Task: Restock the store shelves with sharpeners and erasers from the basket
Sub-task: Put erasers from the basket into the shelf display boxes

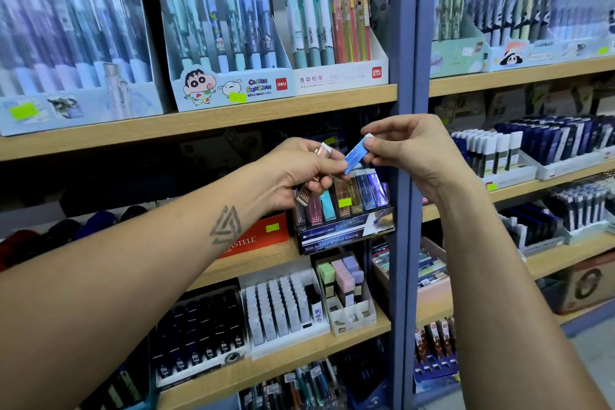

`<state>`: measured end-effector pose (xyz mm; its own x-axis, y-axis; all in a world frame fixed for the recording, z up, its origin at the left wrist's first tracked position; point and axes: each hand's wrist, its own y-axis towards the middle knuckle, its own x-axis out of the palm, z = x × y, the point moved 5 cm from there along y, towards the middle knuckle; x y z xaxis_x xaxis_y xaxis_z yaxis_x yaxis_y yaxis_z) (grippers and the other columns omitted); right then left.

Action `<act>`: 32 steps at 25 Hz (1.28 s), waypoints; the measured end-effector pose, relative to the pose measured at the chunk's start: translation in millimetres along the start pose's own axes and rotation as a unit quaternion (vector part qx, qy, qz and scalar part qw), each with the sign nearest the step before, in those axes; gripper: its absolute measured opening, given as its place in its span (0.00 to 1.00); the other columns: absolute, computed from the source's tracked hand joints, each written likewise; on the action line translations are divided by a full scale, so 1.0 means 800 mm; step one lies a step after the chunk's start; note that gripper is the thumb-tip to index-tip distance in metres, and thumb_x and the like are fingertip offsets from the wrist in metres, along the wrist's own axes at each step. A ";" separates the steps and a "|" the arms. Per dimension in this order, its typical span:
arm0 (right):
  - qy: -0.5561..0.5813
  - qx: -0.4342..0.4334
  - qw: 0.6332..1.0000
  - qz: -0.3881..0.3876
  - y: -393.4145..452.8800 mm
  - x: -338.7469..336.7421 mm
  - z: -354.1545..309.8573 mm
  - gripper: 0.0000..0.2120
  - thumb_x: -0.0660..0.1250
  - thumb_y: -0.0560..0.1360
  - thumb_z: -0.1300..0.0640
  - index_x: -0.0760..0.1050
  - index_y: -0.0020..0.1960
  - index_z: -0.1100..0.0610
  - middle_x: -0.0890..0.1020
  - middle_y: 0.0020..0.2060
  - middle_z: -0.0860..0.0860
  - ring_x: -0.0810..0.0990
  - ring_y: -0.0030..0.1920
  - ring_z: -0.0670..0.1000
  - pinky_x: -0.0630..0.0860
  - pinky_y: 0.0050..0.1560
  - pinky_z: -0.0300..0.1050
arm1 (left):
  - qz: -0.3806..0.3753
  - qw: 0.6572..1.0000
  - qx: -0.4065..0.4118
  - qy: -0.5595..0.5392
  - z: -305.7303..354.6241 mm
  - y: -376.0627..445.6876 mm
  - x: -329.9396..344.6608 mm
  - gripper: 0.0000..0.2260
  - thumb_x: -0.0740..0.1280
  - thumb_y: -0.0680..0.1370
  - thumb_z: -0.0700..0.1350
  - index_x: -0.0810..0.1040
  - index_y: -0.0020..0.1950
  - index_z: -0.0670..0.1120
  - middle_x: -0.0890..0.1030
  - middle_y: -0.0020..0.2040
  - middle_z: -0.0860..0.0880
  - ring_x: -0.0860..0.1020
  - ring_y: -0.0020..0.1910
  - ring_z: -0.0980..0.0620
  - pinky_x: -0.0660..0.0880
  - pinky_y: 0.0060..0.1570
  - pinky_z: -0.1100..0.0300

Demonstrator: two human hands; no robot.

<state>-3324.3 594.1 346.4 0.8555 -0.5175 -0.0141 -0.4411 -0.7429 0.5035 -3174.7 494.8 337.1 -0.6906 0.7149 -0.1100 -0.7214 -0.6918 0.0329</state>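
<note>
Both forearms reach in from the bottom of the view, and up at the shelf the two hands meet. The left hand is curled round a small bunch of slim erasers, a pinkish one poking out at the top and a brown-sleeved one at the bottom. The right hand pinches one blue eraser between thumb and fingertips, tilted, its lower end just touching the left thumb. It looks like that one is being drawn off the bunch for placing.

Right below them sits the dark display stand, its front reading "Slim body for precise erasing", with upright erasers in brown, teal, gold and blue rows. The blue row stands toward the right end, just under the right hand.

To do this well, I'd say: turn the blue eraser upright first, match it to the blue row, then slide it straight down so the neighbours don't tip. The left hand should keep its grip snug, since the bunch looks loosely fanned and one could slip.

Behind, on the wooden shelf above, stand boxes of mechanical pencils. The basket is not in view.
</note>
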 end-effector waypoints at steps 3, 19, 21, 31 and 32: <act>-0.043 -0.025 0.999 0.017 0.000 -0.004 -0.002 0.08 0.70 0.75 0.70 0.81 0.53 0.63 0.85 0.36 0.56 0.83 0.33 0.48 0.79 0.36 0.37 | 0.008 1.000 0.002 0.010 0.002 0.000 0.005 0.04 0.68 0.77 0.31 0.78 0.49 0.38 0.81 0.42 0.35 0.70 0.21 0.56 0.62 0.17 0.69; -0.350 -0.100 0.930 0.046 0.014 0.003 0.013 0.08 0.71 0.75 0.66 0.85 0.49 0.55 0.82 0.36 0.49 0.81 0.38 0.48 0.79 0.48 0.46 | -0.051 0.982 -0.089 -0.156 -0.005 -0.020 0.023 0.09 0.56 0.84 0.37 0.72 0.56 0.31 0.80 0.35 0.40 0.73 0.23 0.55 0.66 0.19 0.71; -0.352 -0.097 0.930 0.052 0.017 0.005 0.015 0.09 0.69 0.76 0.67 0.85 0.48 0.55 0.83 0.38 0.50 0.82 0.42 0.52 0.80 0.50 0.50 | -0.050 0.985 -0.082 -0.142 -0.004 -0.024 0.024 0.14 0.55 0.85 0.38 0.70 0.65 0.28 0.81 0.32 0.40 0.74 0.21 0.56 0.68 0.19 0.71; -0.476 -0.024 0.875 -0.087 0.012 0.026 0.030 0.20 0.67 0.76 0.67 0.80 0.64 0.51 0.78 0.46 0.49 0.77 0.48 0.52 0.74 0.46 0.44 | -0.026 0.987 -0.058 -0.150 -0.006 -0.015 0.014 0.09 0.57 0.85 0.38 0.70 0.61 0.34 0.81 0.39 0.38 0.73 0.24 0.55 0.65 0.18 0.70; -0.485 -0.029 0.870 -0.080 0.014 0.024 0.029 0.19 0.69 0.75 0.67 0.81 0.62 0.52 0.78 0.44 0.49 0.77 0.47 0.52 0.74 0.46 0.44 | -0.025 0.987 -0.058 -0.149 -0.007 -0.015 0.014 0.08 0.57 0.84 0.38 0.70 0.59 0.34 0.82 0.41 0.38 0.73 0.25 0.54 0.65 0.18 0.69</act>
<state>-3318.8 566.4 331.7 0.2600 -0.5450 -0.7971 -0.2988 -0.8304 0.4703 -3173.7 510.3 329.7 -0.6518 0.7346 0.1887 -0.7558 -0.6498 -0.0807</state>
